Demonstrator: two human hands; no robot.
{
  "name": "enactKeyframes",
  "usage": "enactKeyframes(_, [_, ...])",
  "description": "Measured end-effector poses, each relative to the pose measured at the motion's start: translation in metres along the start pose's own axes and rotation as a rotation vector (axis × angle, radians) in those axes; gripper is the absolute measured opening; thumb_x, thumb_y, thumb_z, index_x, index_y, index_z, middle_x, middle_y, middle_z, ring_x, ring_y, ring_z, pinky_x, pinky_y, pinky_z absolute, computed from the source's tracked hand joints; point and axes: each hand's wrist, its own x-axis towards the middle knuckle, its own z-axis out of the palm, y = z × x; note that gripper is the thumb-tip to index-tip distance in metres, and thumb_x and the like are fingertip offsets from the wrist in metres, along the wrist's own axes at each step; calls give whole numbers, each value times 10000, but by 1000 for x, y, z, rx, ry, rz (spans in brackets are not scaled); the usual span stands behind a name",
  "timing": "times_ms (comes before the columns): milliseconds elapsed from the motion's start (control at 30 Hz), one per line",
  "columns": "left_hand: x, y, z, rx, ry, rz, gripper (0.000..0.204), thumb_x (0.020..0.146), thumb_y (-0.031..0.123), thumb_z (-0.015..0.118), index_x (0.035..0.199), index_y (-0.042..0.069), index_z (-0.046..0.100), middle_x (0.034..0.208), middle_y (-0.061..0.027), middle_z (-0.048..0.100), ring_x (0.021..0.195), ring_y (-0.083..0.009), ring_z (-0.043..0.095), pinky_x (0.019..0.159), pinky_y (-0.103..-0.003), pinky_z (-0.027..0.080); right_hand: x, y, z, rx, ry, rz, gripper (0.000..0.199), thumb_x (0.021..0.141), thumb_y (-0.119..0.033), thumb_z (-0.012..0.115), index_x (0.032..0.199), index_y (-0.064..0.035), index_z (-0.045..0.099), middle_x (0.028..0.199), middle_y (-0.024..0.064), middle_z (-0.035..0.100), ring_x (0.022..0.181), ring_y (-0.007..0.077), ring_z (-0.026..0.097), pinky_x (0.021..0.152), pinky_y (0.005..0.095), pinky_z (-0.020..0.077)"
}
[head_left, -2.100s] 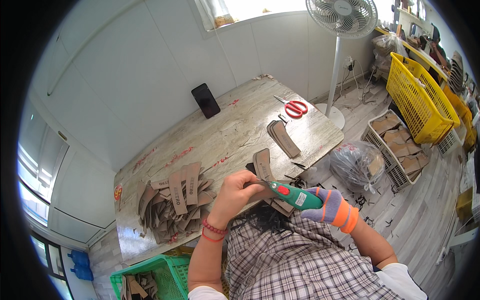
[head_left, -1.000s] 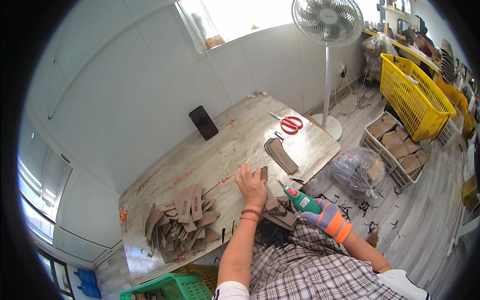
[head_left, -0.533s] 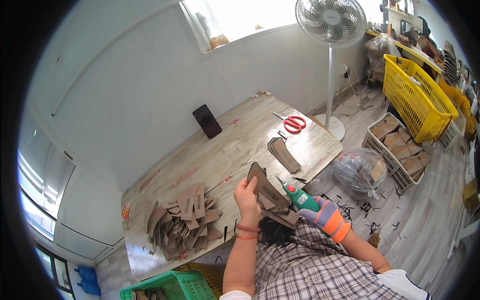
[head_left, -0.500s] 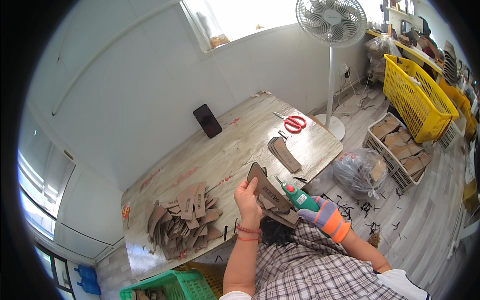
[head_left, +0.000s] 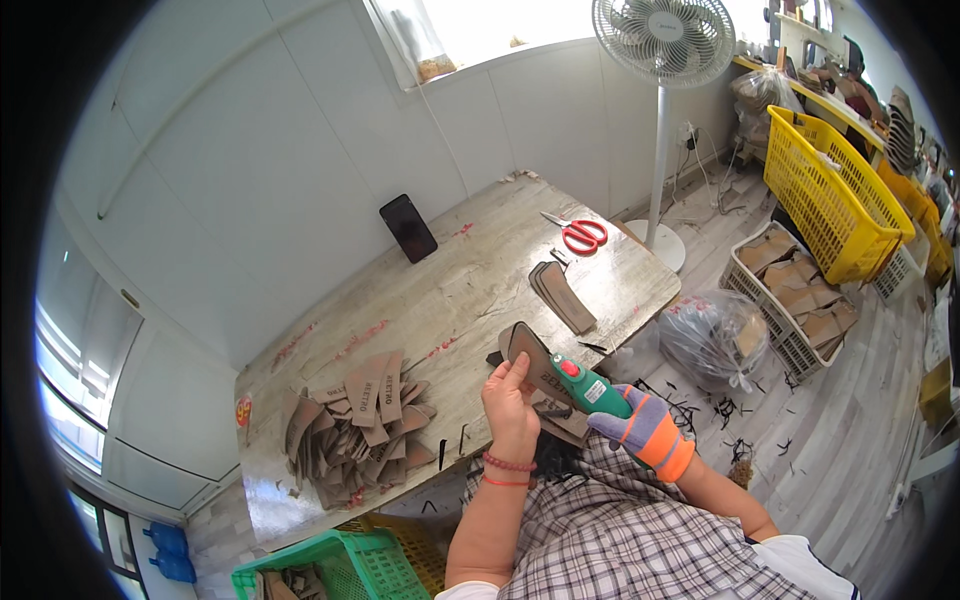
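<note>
A worn wooden counter stands against a white wall. Above its near edge, the bare left hand grips a brown insole-shaped piece; the gloved right hand clutches a green cutter against it.

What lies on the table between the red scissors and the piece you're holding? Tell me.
In the head view, a small stack of brown insole-shaped pieces lies on the table between the red scissors and the held piece in the left hand.
</note>
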Motion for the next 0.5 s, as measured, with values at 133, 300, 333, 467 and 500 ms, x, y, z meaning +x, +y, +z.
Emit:
enactKeyframes(133, [-5,-4,-1,-18,-21,-88,76,902,118,680,928,49,660,869,-22,696,721,-95,607,684,-249,458,-1,-2,1,43,11,-3,486,777,-302,820,1095,3,616,741,4,639,587,49,558,527,208,456])
enactKeyframes(300, [-14,-7,-2,70,-77,-58,65,905,105,672,914,42,659,842,-14,687,708,-76,594,672,-220,454,0,-3,-3,24,-9,2,462,828,-220,773,1158,38,577,819,40,663,635,82,605,544,228,493])
enactKeyframes(333, [-14,-10,-7,85,-85,-44,62,904,96,670,919,36,664,844,-13,690,709,-71,596,661,-210,450,0,-5,-3,37,-17,-1,460,828,-218,773,1156,39,576,819,40,662,636,83,604,547,228,494])
enactKeyframes(467, [-22,-4,-2,152,-81,-29,46,908,59,647,912,19,668,846,-21,691,708,-68,613,650,-207,473,0,-3,-6,20,-29,-18,447,831,-219,772,1141,38,577,812,36,656,625,80,594,544,228,485])
enactKeyframes(500, [-24,-1,-1,171,-76,-28,48,910,68,648,906,22,659,840,-26,689,694,-70,611,639,-207,476,1,-2,-6,7,-35,-30,443,831,-220,772,1137,35,578,809,34,654,623,78,591,540,227,480])
